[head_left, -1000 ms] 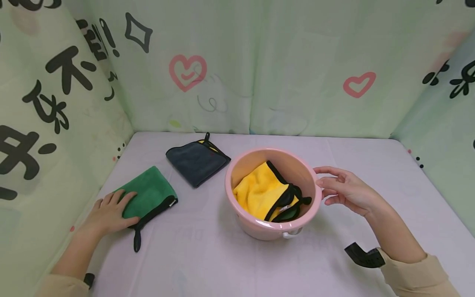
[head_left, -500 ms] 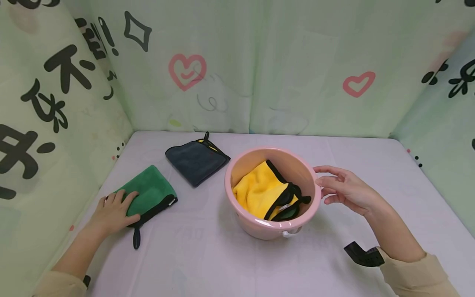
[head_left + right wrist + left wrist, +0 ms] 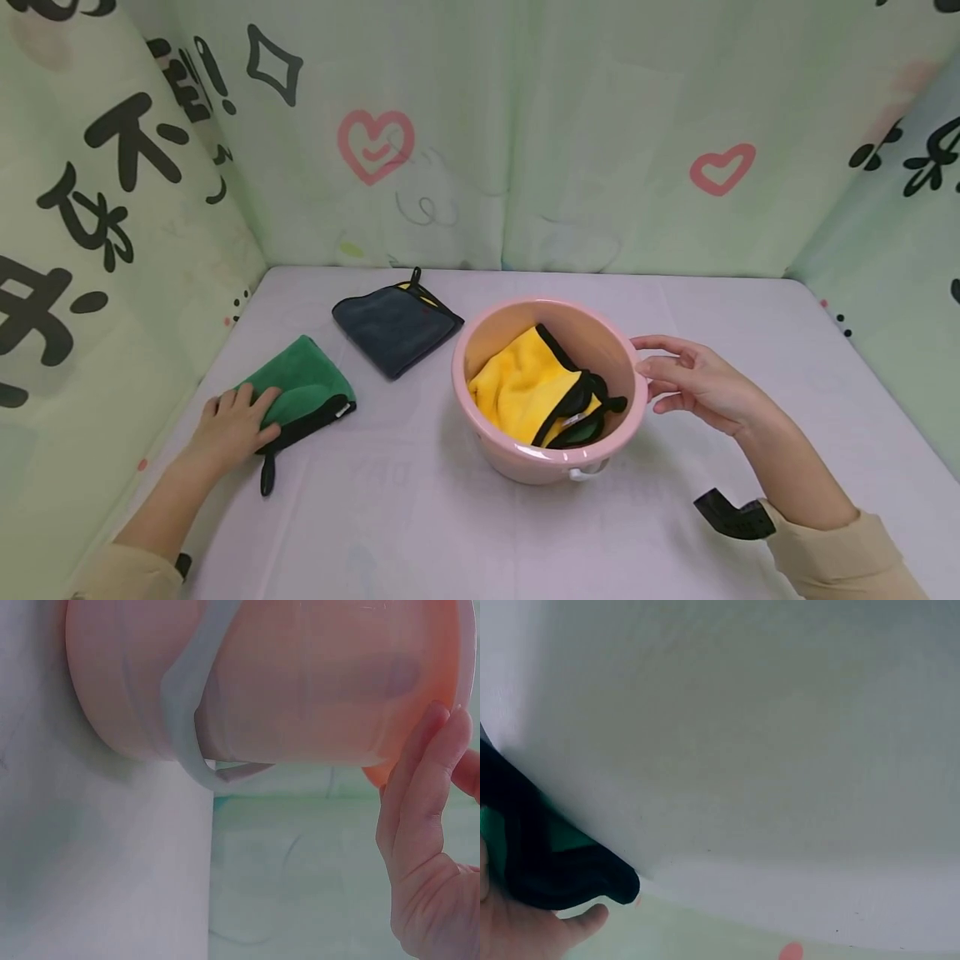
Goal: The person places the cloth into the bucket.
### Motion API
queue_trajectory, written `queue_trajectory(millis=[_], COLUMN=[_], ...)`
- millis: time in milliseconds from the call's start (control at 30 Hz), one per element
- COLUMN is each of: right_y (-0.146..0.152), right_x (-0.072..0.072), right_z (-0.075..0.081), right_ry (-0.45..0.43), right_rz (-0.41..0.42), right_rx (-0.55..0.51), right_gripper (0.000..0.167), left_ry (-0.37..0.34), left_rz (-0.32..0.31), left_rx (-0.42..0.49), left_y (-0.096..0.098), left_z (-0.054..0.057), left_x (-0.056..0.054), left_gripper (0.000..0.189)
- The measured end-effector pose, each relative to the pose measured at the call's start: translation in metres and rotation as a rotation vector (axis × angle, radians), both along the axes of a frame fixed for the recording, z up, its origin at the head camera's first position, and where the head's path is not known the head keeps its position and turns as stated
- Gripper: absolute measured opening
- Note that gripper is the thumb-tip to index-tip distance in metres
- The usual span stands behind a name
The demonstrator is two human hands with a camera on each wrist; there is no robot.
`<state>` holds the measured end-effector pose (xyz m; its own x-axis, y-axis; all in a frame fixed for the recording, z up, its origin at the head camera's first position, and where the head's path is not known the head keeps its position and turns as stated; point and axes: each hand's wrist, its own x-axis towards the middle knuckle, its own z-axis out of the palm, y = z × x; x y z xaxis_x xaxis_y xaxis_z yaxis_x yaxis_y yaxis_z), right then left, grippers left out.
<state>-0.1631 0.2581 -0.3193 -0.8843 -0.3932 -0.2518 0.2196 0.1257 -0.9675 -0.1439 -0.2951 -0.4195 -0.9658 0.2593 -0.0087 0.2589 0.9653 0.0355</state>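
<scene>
On the left of the table, my left hand (image 3: 234, 429) lies over a folded green towel (image 3: 311, 379) with black trim and a black loop. Its fingers bend down at the far left edge, and the fabric puckers between index finger and thumb. In the left wrist view, the thumb sits beside the black trim (image 3: 592, 874). My right hand (image 3: 693, 383) touches the rim of a pink bucket (image 3: 510, 462) from the right, fingertips at the edge and fingers loosely extended. Inside the bucket lies a yellow towel (image 3: 525, 383) with black edging, and a bit of green shows below it.
A folded dark grey towel (image 3: 397, 325) with a yellow inner side lies behind, left of the bucket. The bucket's pale handle (image 3: 180, 697) hangs down its side. Printed curtains (image 3: 600, 125) enclose the table (image 3: 420, 533) at the back and both sides.
My left hand has drawn its fingers in on the green towel, which is more puckered, and its loop has shifted slightly up and left. The right hand and bucket stay in place.
</scene>
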Motion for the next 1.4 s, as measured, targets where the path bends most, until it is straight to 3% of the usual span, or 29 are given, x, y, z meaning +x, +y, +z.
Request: queue_trajectory(millis=[333,700,933,1067,1400], right_y=[0.0,-0.001,-0.001,-0.001,-0.001], right_x=[-0.001,0.0,0.0,-0.001,0.0], right_z=[-0.002,0.0,0.0,0.0,-0.001], right_ry=[-0.001,-0.005,-0.001,-0.004,-0.004], right_rz=[-0.01,-0.019,-0.001,-0.005,-0.007], right_rx=[0.01,0.015,-0.005,-0.001,0.003], right_gripper=[0.022,0.022,0.022,0.021,0.022], left_ry=[0.09,0.157,0.242,0.322,0.606], left_rz=[0.004,0.015,0.031,0.03,-0.026], left_rx=[-0.019,-0.035,-0.037,-0.018,-0.02], left_y=[0.006,0.008,0.009,0.011,0.027], left_z=[-0.005,-0.004,0.001,0.006,0.026], left_x=[0.003,0.004,0.003,0.002,-0.011], left_gripper=[0.04,0.036,0.031,0.035,0.036])
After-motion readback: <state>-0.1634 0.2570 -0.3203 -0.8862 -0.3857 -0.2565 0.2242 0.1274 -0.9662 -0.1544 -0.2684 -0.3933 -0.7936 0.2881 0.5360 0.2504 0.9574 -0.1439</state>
